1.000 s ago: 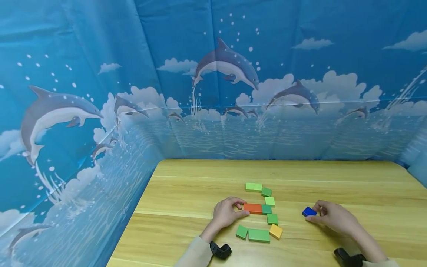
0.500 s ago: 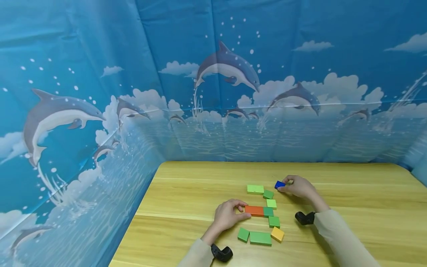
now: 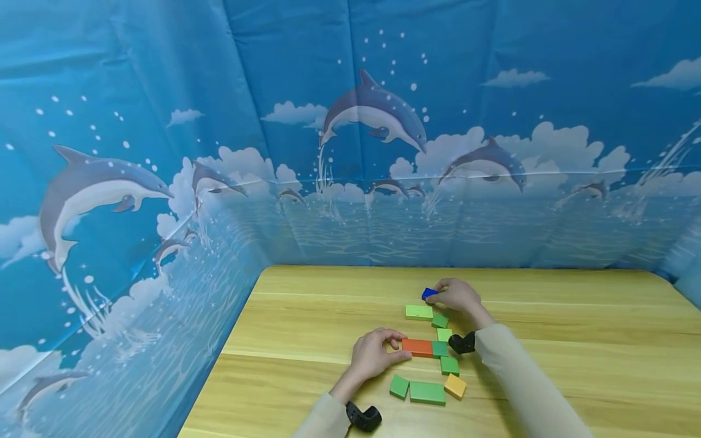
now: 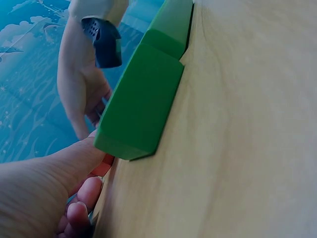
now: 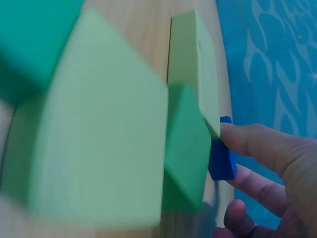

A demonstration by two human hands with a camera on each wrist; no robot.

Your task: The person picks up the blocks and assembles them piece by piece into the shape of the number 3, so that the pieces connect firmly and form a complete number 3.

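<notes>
My right hand pinches a small blue block between thumb and fingers, just beyond a long light green block. In the right wrist view the blue block is partly hidden behind that light green one. My left hand holds the left end of a red block, thumb on the near side and fingers on the far side. A green block touches the red block's right end. In the left wrist view, a green block covers most of the red one.
A small green block and a light green one curve down from the top bar. Lower down lie a green block, a yellow-orange block, a long green block and another green block. A dolphin-print curtain borders the wooden table.
My right hand has carried the blue block from the right side of the table leftward and away, to beyond the long light green block. The left hand has stayed at the red block.
</notes>
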